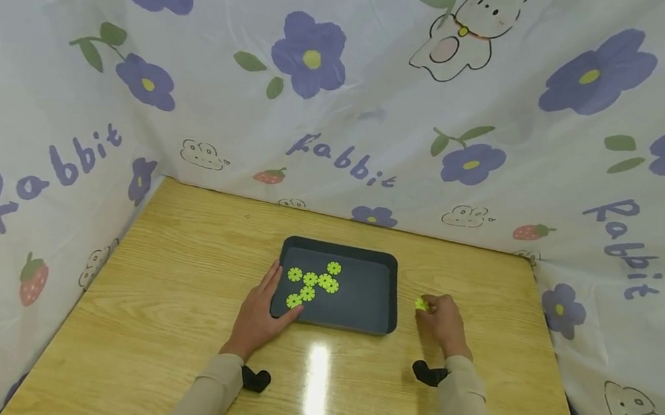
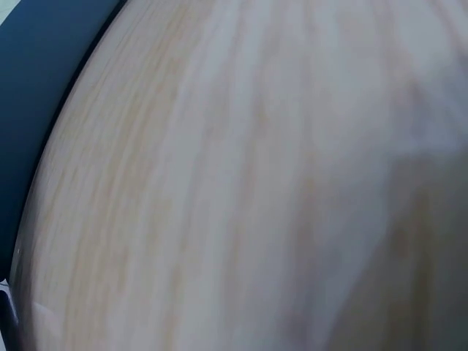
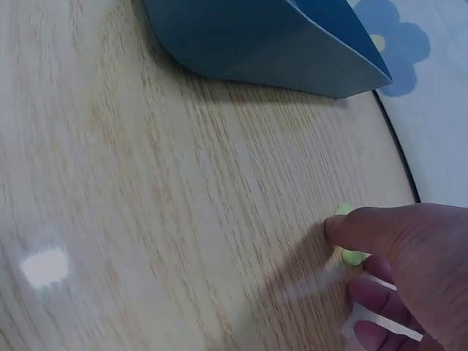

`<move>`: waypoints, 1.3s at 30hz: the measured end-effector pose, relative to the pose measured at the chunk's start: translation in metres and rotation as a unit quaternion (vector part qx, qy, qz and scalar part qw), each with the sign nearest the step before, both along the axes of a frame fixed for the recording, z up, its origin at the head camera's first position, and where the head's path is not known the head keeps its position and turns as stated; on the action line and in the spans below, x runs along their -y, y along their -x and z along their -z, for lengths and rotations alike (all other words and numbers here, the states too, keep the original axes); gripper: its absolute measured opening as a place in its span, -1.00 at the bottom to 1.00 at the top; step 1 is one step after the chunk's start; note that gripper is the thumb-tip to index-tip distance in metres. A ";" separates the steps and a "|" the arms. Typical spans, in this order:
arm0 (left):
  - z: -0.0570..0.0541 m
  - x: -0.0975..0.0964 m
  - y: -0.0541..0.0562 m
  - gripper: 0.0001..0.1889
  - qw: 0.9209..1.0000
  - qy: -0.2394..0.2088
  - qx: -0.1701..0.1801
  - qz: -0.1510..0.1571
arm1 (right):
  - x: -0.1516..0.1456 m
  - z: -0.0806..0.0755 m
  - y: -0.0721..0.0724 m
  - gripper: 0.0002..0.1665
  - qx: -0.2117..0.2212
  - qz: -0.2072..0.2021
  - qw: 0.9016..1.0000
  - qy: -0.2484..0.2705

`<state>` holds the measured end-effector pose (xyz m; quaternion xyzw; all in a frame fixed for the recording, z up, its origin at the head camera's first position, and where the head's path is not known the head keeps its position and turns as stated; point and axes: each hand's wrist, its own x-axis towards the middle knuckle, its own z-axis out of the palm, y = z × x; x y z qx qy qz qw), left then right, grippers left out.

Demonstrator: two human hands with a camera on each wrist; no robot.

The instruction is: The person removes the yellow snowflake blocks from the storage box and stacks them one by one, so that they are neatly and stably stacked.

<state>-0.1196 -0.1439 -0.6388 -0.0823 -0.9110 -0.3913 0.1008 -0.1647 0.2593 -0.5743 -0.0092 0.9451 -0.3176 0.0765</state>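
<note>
A person is sitting at a wooden table [image 1: 179, 300] hemmed in by a cloth printed with purple flowers and rabbits [image 1: 342, 101], and both hands are working around a dark tray [image 1: 378, 322] set near the middle of the tabletop. The left hand [image 1: 259, 314] is lying against the tray's near left corner, its fingers stretched straight along the left wall and its thumb resting at the front rim — flat and relaxed, gripping nothing. Inside the tray, toward its left half, six bright green gear-shaped discs [image 1: 313, 282] are lying in a loose cluster, several touching one another. The right hand [image 1: 444, 322] is resting on the table just to the right of the tray, its fingers curled and pinching one more green disc [image 1: 421, 303] at the fingertips. The right wrist view is showing that disc [image 3: 351, 252] low against the wood, mostly covered by the fingers [image 3: 365, 228], with the tray's outer wall [image 3: 270, 44] well apart from it. The left wrist view is blurred, showing only wood grain and a dark edge of the tray [image 2: 36, 88].
</note>
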 end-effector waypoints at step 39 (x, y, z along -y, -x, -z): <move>-0.002 0.000 -0.001 0.01 1.000 -0.015 -0.007 0.001 | 0.121 -0.024 0.014 -0.64 -0.097 -0.106 0.989 0.038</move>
